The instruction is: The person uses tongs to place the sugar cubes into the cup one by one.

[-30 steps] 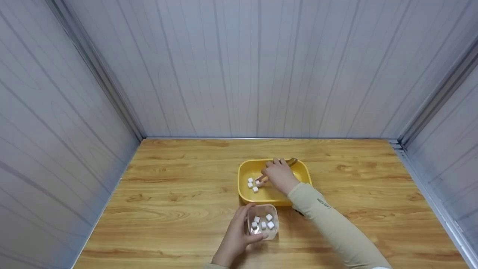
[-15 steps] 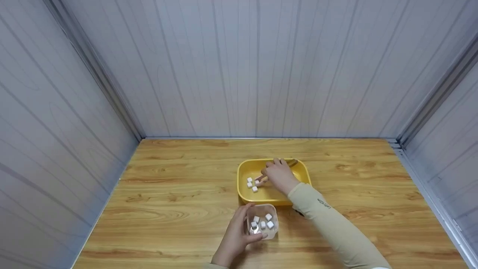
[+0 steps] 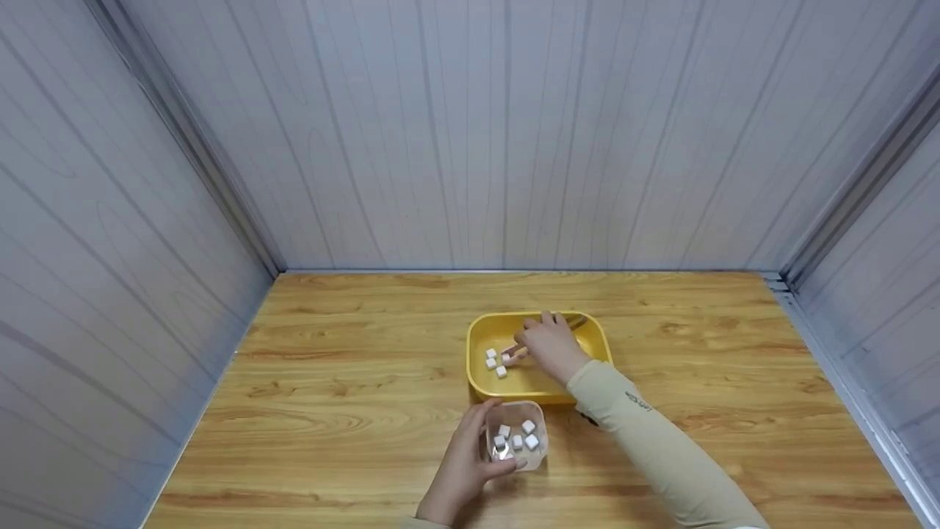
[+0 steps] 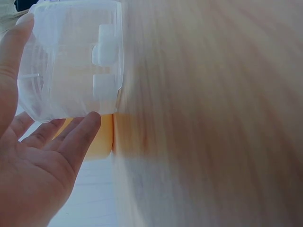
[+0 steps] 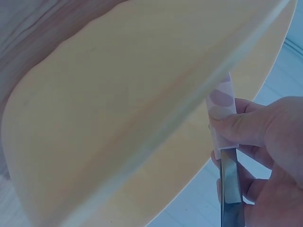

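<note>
"Where are the hands?"

"Both are at the lower centre of the head view. The left hand grips a clear container, thumb on the near side, fingers around its left. White cubes, at least five, lie loose inside."

"And the right hand?"

"The right hand is just above, reaching in from the lower right in a beige sleeve. It is over a yellow tray, pinching a slim tool with a pale part and a metal part."

"What is in the tray?"

"Four small cubes in its left half, close together. The tool's front end is at the rightmost one; I cannot tell whether it grips it."

"The surroundings?"

"A wood-grain table fills the bottom, and a pale panelled wall fills the top."
</note>
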A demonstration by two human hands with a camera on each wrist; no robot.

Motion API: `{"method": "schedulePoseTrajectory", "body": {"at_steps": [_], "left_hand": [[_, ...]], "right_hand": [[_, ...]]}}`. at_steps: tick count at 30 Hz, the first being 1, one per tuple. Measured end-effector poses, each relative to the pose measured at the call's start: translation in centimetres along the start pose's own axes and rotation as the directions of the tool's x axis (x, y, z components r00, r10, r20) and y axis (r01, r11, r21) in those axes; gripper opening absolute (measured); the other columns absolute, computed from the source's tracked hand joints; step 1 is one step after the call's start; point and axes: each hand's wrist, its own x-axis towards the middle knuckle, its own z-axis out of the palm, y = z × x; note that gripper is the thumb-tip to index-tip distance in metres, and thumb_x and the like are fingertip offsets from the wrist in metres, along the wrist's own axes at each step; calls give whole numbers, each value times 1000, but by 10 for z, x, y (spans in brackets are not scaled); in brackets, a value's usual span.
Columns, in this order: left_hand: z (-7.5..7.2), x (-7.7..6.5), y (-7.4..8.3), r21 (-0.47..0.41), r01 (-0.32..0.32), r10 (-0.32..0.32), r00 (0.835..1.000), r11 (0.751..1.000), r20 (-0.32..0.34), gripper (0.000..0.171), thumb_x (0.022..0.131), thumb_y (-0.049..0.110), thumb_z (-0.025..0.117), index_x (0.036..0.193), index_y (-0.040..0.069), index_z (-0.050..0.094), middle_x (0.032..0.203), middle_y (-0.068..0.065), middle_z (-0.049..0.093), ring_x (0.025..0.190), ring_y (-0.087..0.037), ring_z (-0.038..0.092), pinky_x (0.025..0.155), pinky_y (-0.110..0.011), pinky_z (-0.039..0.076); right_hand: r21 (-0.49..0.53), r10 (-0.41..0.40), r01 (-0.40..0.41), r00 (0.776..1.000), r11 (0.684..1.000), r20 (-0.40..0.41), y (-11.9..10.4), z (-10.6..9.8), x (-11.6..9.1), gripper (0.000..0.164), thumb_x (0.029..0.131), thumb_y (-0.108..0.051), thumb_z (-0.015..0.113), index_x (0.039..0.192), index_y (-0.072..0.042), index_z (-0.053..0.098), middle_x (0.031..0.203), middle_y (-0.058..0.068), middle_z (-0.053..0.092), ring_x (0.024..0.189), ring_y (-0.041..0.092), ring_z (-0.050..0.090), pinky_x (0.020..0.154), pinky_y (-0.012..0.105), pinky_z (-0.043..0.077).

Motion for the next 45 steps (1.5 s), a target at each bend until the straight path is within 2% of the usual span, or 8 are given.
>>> {"method": "schedulePoseTrajectory", "body": {"at_steps": [5, 11, 16, 20, 26, 35, 45], "left_hand": [[0, 1, -1, 16, -8, 8, 1000, 1000, -1, 92, 64, 27, 87, 142, 12, 39, 140, -8, 43, 129, -28, 39, 110, -47, 29], [-1, 1, -2, -15, -18, 18, 1000, 1000, 6, 91, 65, 30, 86, 142, 15, 40, 137, -6, 45, 128, -25, 41, 109, -47, 31], [-2, 3, -2, -21, -22, 22, 1000, 1000, 6, 91, 64, 26, 87, 141, 16, 40, 136, -5, 46, 127, -24, 41, 109, -46, 31], [-2, 3, -2, -26, -25, 25, 1000, 999, 3, 90, 64, 23, 87, 141, 16, 41, 135, -9, 47, 127, -24, 42, 108, -46, 31], [-1, 2, -3, -26, -13, 13, 1000, 1000, 5, 91, 64, 27, 87, 142, 16, 40, 136, -7, 46, 127, -25, 41, 109, -46, 30], [-1, 2, -2, -13, -17, 17, 1000, 1000, -1, 90, 64, 27, 87, 141, 17, 41, 136, -6, 46, 127, -25, 41, 109, -47, 30], [-2, 1, 0, 3, 2, -2, 1000, 1000, 3, 91, 64, 25, 87, 142, 16, 40, 135, -7, 47, 126, -26, 42, 109, -48, 30]], "right_hand": [[0, -7, 7, 1000, 1000, 0, 1, 0, -1, 19, 85, -6, 68, 99, -17, 74, 100, 5, 63, 94, 33, 52, 82, 50, 43], [-5, 4, -4, 999, 1000, 37, 3, -5, -2, 28, 85, -2, 68, 105, -19, 73, 103, 5, 62, 97, 33, 52, 84, 51, 42], [-8, 15, -14, 999, 1000, 51, 5, -10, -3, 32, 83, 0, 69, 108, -20, 73, 106, 5, 62, 98, 33, 51, 83, 50, 42], [8, 15, -16, 999, 1000, 29, 7, -12, -5, 34, 82, 2, 70, 107, -20, 73, 106, 4, 63, 97, 32, 51, 83, 50, 43], [51, 13, -12, 1000, 999, -6, 10, -15, -12, 37, 78, 6, 72, 106, -19, 73, 106, 5, 63, 97, 34, 52, 87, 55, 42], [62, 21, -19, 1000, 998, -19, 14, -24, -20, 39, 80, 8, 70, 107, -19, 73, 104, 5, 62, 94, 32, 52, 79, 47, 42], [78, 26, -25, 1000, 997, -9, 16, -33, -29, 40, 79, 9, 70, 106, -20, 73, 101, 2, 64, 91, 30, 50, 75, 46, 41]]}}
